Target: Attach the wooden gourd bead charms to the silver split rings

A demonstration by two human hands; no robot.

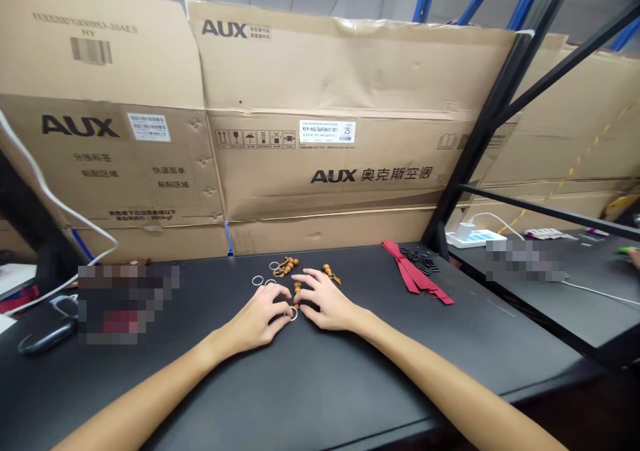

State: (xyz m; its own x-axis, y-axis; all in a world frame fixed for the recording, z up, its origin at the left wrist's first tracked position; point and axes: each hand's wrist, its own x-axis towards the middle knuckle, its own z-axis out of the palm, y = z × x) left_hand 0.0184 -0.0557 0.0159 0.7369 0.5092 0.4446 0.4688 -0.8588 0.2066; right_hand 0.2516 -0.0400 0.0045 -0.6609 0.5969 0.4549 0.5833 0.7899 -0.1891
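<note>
My left hand point(263, 318) is closed, with thumb and fingertips pinching a silver key ring point(295, 314) just above the black table. Facing it, my right hand point(327, 301) has its fingers curled at a small brown wooden gourd charm point(298, 286) with a cord, partly hidden by the fingertips. Another gourd charm point(327, 269) lies just beyond the right hand. Behind both hands, more gourd charms point(289, 264) sit together beside a key ring point(274, 266). A loose ring point(257, 280) lies past my left fingers, with another partly covered by them.
Red ribbon strips point(417, 274) and a pile of black clasps point(423, 260) lie at the right on the black table point(280, 391). Cardboard sheets point(325, 138) stand along the back. A black metal frame point(480, 131) rises at the right. A white cable point(50, 191) hangs at left.
</note>
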